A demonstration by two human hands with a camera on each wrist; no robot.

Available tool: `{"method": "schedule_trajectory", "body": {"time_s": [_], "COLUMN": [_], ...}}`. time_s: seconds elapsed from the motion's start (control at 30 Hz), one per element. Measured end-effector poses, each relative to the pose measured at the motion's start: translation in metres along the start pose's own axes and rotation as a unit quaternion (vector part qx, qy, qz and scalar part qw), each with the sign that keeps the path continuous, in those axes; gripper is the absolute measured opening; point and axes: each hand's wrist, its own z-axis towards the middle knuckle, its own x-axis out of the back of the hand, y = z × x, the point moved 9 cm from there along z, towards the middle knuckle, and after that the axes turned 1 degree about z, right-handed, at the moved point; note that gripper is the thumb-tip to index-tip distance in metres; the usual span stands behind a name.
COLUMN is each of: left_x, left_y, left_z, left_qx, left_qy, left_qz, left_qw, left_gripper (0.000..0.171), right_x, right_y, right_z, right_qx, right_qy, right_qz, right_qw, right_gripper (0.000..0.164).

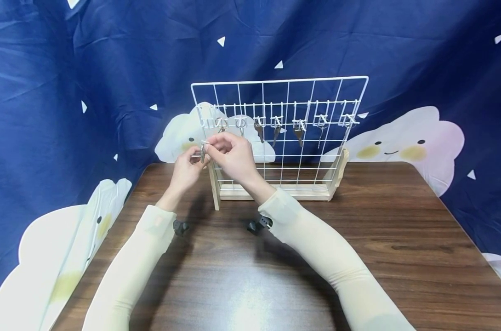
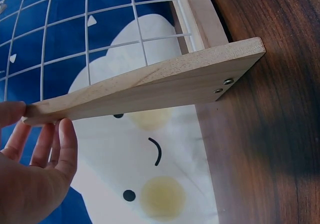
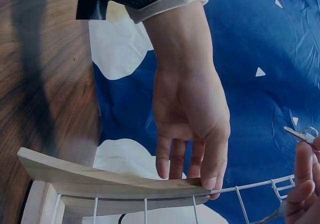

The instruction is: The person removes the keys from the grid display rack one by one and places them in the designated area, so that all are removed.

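A small silver key [image 1: 202, 153] on a ring hangs from the fingertips of my right hand [image 1: 234, 156], at the left end of a white wire grid rack [image 1: 288, 82]. The right wrist view has this key [image 3: 298, 135] at its right edge, beside the right fingers. Just below, my left hand [image 1: 187, 170] pinches the top of the rack's left wooden support [image 2: 150, 81], thumb on one side and fingers on the other. Several keys, such as a brown one [image 1: 298, 133], hang on rings from the hooks along the grid.
The rack stands on a wooden base [image 1: 275, 193] near the back of a dark brown table [image 1: 383, 239]. Its right wooden support [image 1: 337, 172] leans outward. Behind hangs a blue curtain [image 1: 151, 55] with white clouds and triangles.
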Motion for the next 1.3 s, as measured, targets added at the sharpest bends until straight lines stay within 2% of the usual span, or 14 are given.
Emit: {"method": "schedule_trajectory", "body": {"time_s": [0.17,0.5,0.67,0.9,1.3], "left_x": [0.000,-0.001,0.000,0.001,0.000], "left_y": [0.001,-0.002,0.000,0.034,0.037], "left_z": [0.000,-0.001,-0.001,-0.017,-0.017], "left_qx": [-0.011,0.006,-0.005,-0.001,-0.006], "left_qy": [0.001,-0.011,-0.006,-0.014,-0.014], "left_qz": [0.001,-0.019,-0.016,-0.017,-0.012], "left_qw": [0.9999,0.9997,0.9998,0.9997,0.9998], "left_gripper": [0.030,0.038,0.037,0.036,0.037], "right_x": [0.003,0.006,0.010,0.014,0.013], "right_y": [0.008,0.033,0.045,0.065,0.089], "right_z": [-0.007,-0.022,-0.029,-0.041,-0.060], "right_qx": [-0.014,-0.061,-0.073,-0.092,-0.125], "right_qy": [-0.011,-0.040,-0.050,-0.066,-0.090], "right_qz": [-0.009,-0.035,-0.051,-0.047,-0.057], "right_qw": [1.000,0.997,0.995,0.992,0.986], "right_gripper": [0.012,0.013,0.013,0.010,0.008]}}
